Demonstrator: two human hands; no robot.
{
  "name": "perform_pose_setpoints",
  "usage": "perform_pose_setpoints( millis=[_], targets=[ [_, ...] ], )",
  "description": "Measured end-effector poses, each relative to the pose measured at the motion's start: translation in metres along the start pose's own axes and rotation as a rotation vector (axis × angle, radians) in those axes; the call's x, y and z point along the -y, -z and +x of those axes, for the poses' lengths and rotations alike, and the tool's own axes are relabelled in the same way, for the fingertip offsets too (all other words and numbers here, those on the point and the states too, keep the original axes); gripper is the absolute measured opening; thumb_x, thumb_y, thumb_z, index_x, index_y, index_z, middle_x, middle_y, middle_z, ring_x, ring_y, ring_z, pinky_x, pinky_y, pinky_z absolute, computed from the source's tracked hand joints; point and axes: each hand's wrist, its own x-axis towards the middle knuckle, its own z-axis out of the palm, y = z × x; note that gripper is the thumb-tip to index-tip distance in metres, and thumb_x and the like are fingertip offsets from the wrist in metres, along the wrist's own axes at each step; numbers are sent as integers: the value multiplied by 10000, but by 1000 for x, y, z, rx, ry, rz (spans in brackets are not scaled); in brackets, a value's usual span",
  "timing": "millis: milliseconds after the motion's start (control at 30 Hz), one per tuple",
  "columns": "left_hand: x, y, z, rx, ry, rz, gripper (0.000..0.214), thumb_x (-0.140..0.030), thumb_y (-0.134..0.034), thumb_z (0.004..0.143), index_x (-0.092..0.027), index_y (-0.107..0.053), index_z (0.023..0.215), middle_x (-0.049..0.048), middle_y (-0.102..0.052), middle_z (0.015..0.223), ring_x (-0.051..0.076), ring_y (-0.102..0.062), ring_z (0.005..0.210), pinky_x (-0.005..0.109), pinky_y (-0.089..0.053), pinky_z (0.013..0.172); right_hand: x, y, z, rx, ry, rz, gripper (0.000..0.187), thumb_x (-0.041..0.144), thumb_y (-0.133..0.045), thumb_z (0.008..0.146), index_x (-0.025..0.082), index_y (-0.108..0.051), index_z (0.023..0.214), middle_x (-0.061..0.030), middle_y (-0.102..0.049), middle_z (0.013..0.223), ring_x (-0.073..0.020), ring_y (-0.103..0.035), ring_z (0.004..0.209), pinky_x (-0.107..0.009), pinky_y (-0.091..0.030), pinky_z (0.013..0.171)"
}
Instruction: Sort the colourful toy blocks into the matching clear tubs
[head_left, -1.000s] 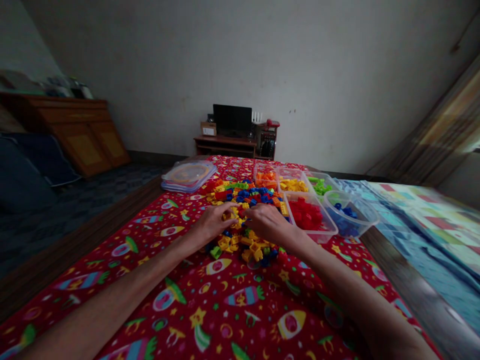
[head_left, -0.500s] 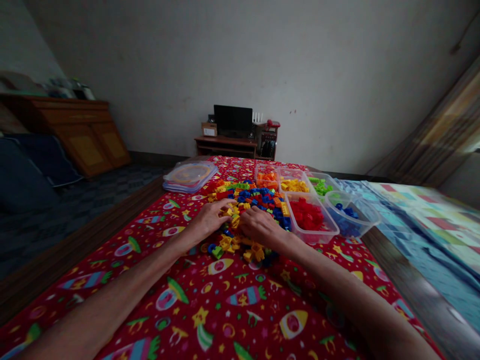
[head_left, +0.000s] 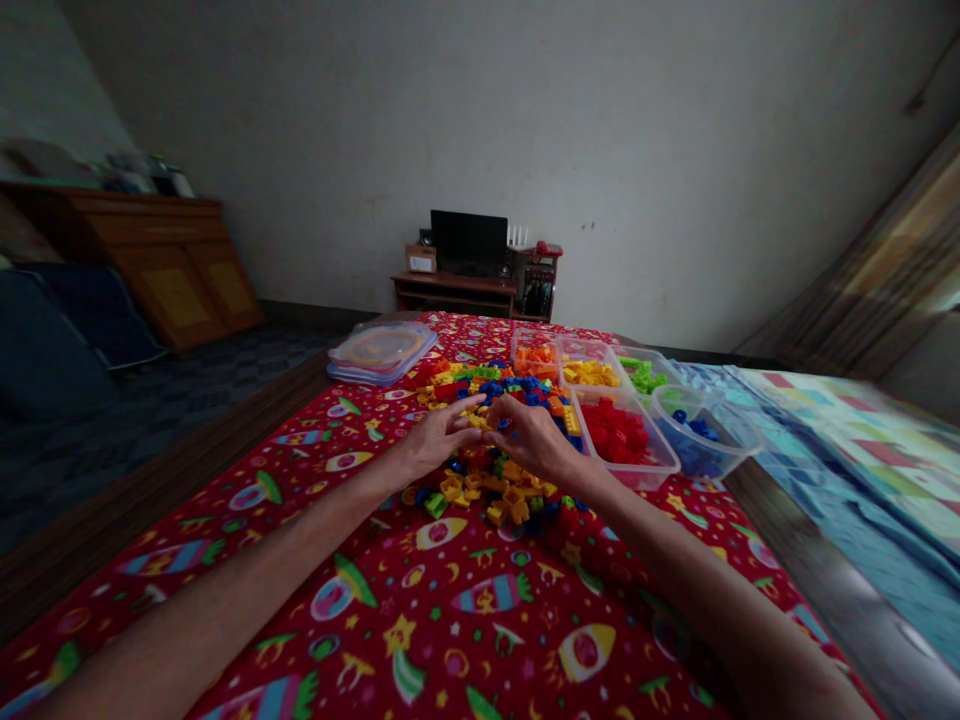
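Note:
A heap of small plastic bricks [head_left: 487,480] in yellow, blue, red, orange and green lies on a red cloth with rockets [head_left: 450,610]. Both my hands hover just above the heap's middle, fingertips meeting. My left hand [head_left: 435,440] pinches its thumb and fingers around a small yellow brick [head_left: 480,421]. My right hand [head_left: 532,440] is curled, its fingertips closed on the same spot; what it holds is too small to name.
Clear tubs stand right of the heap: red bricks [head_left: 619,432], blue bricks [head_left: 701,440], yellow [head_left: 589,372], orange [head_left: 532,357], green [head_left: 643,375]. Stacked clear lids [head_left: 379,350] lie at the left. A wooden edge [head_left: 150,490] borders the cloth; a patterned mat [head_left: 847,440] lies right.
Both hands have lifted off the heap, where they were pressed into the bricks, and now meet a little above it with fingertips pinched together.

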Motion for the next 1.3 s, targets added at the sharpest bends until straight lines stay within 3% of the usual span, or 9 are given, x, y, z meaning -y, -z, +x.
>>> perform_pose_setpoints(
  millis=[167,300,500,600,733,867,933,1033,1300],
  targets=[
    [-5,-6,-5,34,23,-69,729,-526,-627,758,-158,-445,1359,79,-708,1009,253,-670,908,354,-551,747,-2,0,-2,82,151,-4,271,142,-565,824,160,-514,1090,-73,-657,953,-138,-608,768,-212,-405,642],
    [1,-12,-4,37,-30,-42,688,-609,-581,758,-205,-518,1311,101,-623,1235,280,-652,988,378,-577,734,1,3,-2,186,178,-13,160,118,-517,852,154,-585,992,-65,-660,898,-132,-592,753,-205,-390,647],
    [-2,-7,-4,-41,-97,163,583,-541,-427,886,-173,-483,1335,110,-673,1153,268,-621,1077,367,-532,852,-3,26,0,115,95,-189,124,143,-493,858,138,-617,858,-16,-608,703,-86,-486,584,-204,-307,563],
    [-8,-5,-5,-26,-101,182,544,-471,-405,913,-136,-459,1338,116,-720,1027,252,-665,986,364,-532,836,-27,52,8,-7,-30,-354,175,179,-467,858,132,-628,809,0,-566,617,-79,-425,522,-219,-266,525],
    [-11,-12,-8,-10,-167,326,458,-380,-369,931,-156,-492,1312,109,-702,1084,224,-658,1001,332,-522,847,-77,93,32,-127,-241,-557,234,200,-454,856,113,-671,860,-82,-651,722,-141,-531,615,-244,-324,571],
    [-25,-32,-22,167,-427,624,409,-330,-396,932,-229,-506,1313,60,-567,1322,229,-453,1279,387,-377,1054,-113,116,49,-211,-376,-650,350,316,-525,845,97,-648,1088,-175,-684,955,-239,-611,847,-291,-407,707],
    [-34,-46,-33,372,-564,747,435,-339,-438,929,-302,-439,1362,2,-506,1385,232,-299,1375,440,-263,1124,-117,117,49,-272,-386,-642,369,340,-498,860,105,-646,1102,-178,-682,991,-254,-611,890,-313,-419,751],
    [-41,-64,-47,487,-734,852,421,-373,-469,919,-328,-463,1337,-30,-467,1417,227,-237,1400,448,-181,1154,-107,107,40,-361,-351,-562,331,306,-429,885,128,-682,1001,-139,-701,908,-221,-620,813,-300,-420,747],
    [-10,-58,-32,260,-680,1111,336,-361,-485,912,-297,-540,1238,-6,-456,1424,252,-275,1379,516,-51,1156,-52,60,15,-131,-189,-513,294,205,-393,873,148,-670,792,-64,-642,683,-125,-492,581,-242,-294,572]
  ],
)
